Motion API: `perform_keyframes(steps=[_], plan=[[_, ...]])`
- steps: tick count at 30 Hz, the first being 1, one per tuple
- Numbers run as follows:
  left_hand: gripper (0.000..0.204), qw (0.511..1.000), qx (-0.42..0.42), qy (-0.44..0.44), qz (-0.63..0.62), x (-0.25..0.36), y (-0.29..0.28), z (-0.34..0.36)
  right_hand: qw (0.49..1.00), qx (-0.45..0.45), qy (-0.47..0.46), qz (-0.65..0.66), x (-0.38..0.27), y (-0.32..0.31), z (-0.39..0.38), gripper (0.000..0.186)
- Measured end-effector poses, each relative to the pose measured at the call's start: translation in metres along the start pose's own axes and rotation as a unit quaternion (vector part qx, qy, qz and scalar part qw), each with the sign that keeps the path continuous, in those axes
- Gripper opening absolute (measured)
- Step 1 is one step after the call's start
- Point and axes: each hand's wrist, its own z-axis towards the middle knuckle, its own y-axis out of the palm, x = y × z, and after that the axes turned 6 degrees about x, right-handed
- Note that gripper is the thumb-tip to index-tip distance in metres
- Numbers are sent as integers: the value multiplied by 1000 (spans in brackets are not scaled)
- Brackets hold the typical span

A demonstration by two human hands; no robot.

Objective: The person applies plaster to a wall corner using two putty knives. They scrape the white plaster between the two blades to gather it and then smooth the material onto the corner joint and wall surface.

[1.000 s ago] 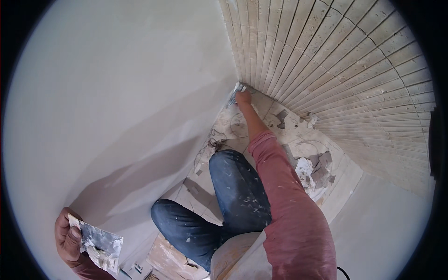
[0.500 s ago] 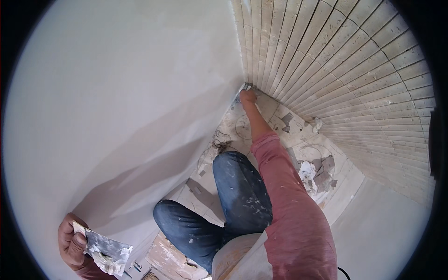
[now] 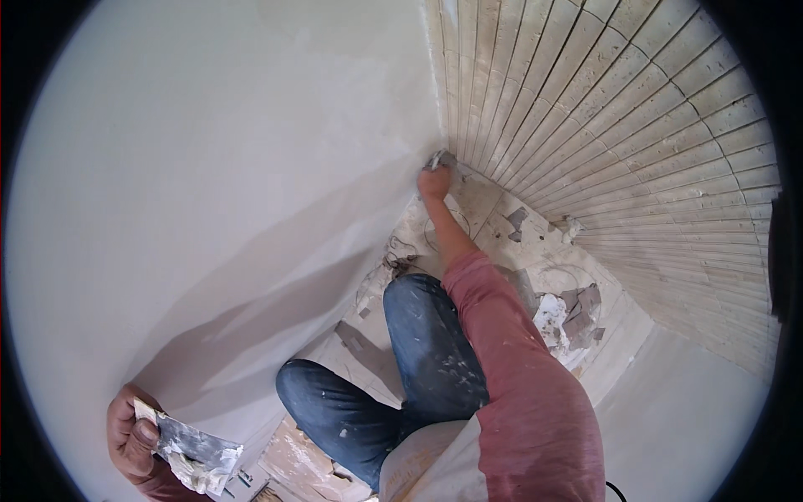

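Observation:
My left hand (image 3: 128, 433) is closed around a wide putty knife (image 3: 199, 443) at the lower left. White putty (image 3: 191, 473) lies in a lump along the edge of its grey blade. At arm's length, my right hand (image 3: 434, 182) grips a small grey scraper (image 3: 438, 159) against the foot of the smooth pale wall (image 3: 251, 125), beside the corner. The fingers cover most of this scraper, so its exact shape is hard to make out.
Ribbed beige panelling (image 3: 602, 109) meets the smooth wall at the corner. Scraps and a white clump (image 3: 550, 314) litter the dusty floor (image 3: 493, 238). Tangled wire (image 3: 400, 255) lies near my knee. A stained board (image 3: 301, 460) sits by my bent legs (image 3: 431, 343).
My right hand and its scraper have shifted slightly left, off the corner and onto the smooth wall. The left hand with the putty knife has barely moved.

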Motion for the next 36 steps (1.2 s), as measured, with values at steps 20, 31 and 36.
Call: perform_keyframes(steps=[20, 31, 36], plan=[[43, 999, -12, 25, 28, -4, -1, 1, 960, -132, 205, 138, 25, -26, 61, 43], [30, 977, -196, -55, -71, 27, -4, 13, 966, -185, 92, 158, 64, -11, 75, 51], [36, 970, -232, 76, -1, 21, -7, 22, 979, -174, -104, 5, 63, -4, 81, 46]])
